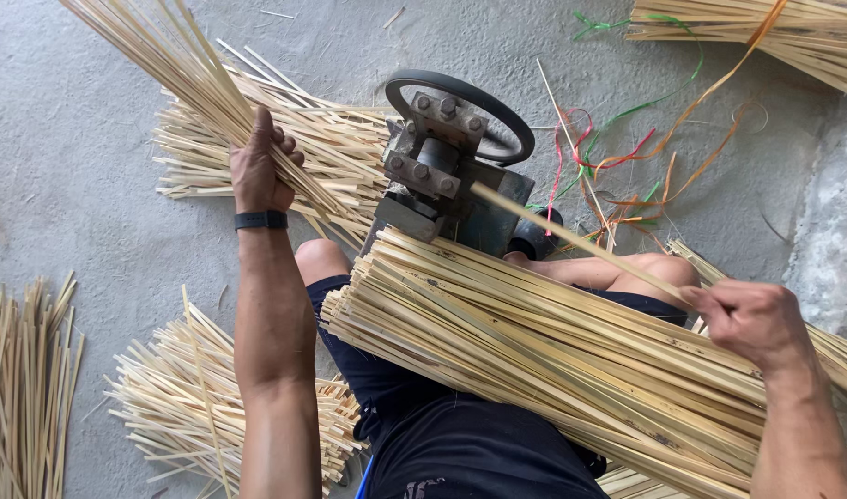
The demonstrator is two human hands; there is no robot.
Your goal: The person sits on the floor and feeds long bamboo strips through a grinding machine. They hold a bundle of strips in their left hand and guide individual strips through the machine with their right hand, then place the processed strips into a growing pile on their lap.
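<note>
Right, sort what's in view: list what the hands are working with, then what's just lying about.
In use:
left hand gripping thin bamboo sticks
right hand holding a single bamboo strip
metal machine
bamboo strip bundle on the lap

Lying about:
coloured plastic ties
stick piles on the floor

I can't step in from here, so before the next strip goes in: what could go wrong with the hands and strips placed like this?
1. The right hand steers one long strip toward the metal machine; it may flex and miss the opening.
2. The big bundle rests across the lap and could slide off.
3. The left hand grips thin strips close to the machine; loose ends might snag.
</note>
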